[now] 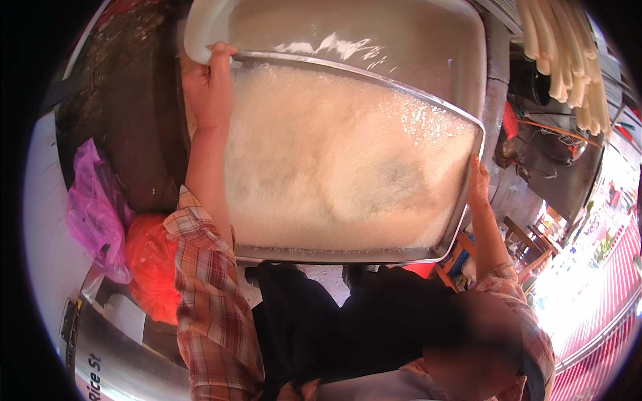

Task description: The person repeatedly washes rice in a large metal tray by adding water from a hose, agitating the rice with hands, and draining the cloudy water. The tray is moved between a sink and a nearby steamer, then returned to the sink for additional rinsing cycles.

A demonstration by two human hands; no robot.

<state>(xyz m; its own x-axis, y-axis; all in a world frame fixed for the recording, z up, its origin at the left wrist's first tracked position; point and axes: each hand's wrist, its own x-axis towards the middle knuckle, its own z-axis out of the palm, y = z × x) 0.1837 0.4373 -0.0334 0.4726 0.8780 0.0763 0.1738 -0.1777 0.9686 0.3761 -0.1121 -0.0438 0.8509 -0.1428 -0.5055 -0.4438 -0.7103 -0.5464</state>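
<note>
A large rectangular metal tray [391, 80] lies between my hands, tilted in view, with a layer of wet pale rice grains [311, 160] spread over its bottom. A greyish patch of the tray shows through at the right. My left hand [213, 82] grips the tray's far left rim, its thumb and fingers closed on the edge. My right hand [478, 183] holds the tray's right side from outside, near the far right corner. Beyond the far rim is a big pale basin [481, 45] of cloudy water, its surface glinting.
At the left, a purple plastic bag [98, 210] and a red plastic bag [153, 265] sit by a dark, dirty surface [140, 125]. Long pale tubes [567, 60] hang at the upper right. Wooden stools [531, 250] stand beyond my right arm.
</note>
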